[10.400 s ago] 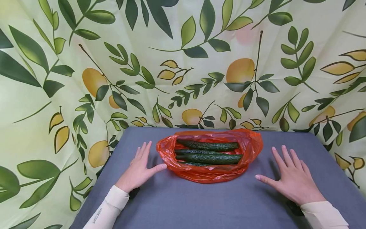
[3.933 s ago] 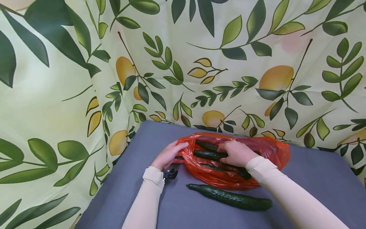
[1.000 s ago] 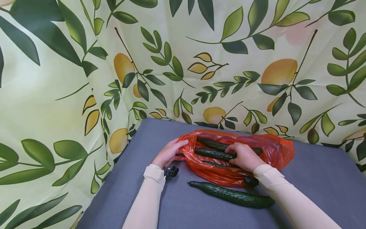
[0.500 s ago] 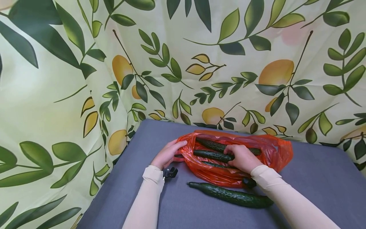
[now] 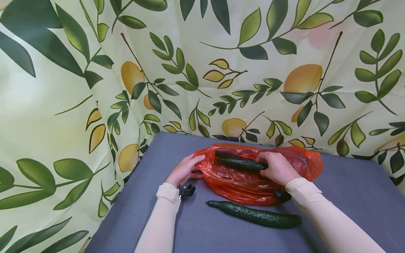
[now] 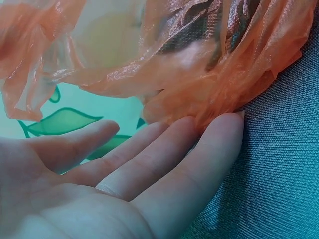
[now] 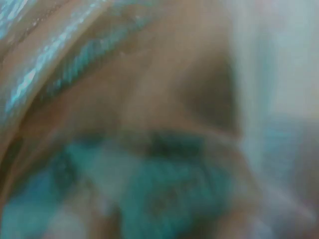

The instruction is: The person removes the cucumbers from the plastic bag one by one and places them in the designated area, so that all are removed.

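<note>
An orange-red plastic bag (image 5: 234, 196) lies on its side, its mouth facing up. My right hand (image 5: 278, 168) reaches into it and grips the right end of a dark green cucumber (image 5: 242, 163), whose left end points toward the bag's left side. Just behind that one, another cucumber (image 5: 223, 154) is partly covered. My left hand (image 5: 183, 170) is at the bag's left end; in the left wrist view its fingers (image 6: 174, 174) are nearly straight, tips touching the crumpled plastic. In front of the bag, one cucumber (image 5: 254, 214) rests on the cloth. The right wrist view is badly blurred.
The table is covered by a grey-blue cloth (image 5: 202, 235). Behind and to the left hangs a leaf-and-fruit patterned curtain (image 5: 202, 105). A black wrist device (image 5: 187, 190) sits under the left wrist.
My right hand has shifted slightly right, and the gripped cucumber has moved up and back over the one behind it, baring red plastic in front. My left hand stays at the bag's end.
</note>
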`<action>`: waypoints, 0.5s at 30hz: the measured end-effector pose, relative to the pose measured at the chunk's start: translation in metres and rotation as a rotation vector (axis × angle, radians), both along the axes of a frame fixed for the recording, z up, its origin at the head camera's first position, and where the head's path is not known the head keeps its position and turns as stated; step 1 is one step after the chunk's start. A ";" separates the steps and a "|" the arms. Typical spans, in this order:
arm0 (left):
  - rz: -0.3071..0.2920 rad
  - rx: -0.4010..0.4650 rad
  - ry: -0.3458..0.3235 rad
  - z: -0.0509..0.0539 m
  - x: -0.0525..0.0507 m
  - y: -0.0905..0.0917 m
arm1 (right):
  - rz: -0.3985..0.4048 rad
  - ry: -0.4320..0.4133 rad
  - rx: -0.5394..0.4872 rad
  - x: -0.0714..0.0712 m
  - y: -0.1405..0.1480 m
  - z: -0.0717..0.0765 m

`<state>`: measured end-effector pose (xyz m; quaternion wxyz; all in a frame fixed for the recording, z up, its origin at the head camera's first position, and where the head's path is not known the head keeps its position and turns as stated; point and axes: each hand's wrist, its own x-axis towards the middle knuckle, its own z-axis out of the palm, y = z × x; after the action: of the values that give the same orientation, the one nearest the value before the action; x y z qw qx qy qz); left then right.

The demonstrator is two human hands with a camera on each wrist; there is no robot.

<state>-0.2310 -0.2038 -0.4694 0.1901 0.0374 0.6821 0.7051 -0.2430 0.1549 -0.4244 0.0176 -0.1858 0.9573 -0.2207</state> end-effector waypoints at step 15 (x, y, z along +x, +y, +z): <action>-0.013 0.002 -0.003 0.002 0.000 -0.001 | 0.016 0.032 -0.074 0.012 0.008 0.020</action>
<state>-0.2311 -0.2047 -0.4675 0.1957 0.0409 0.6807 0.7047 -0.2310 0.1633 -0.4041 -0.0029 -0.1975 0.9471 -0.2530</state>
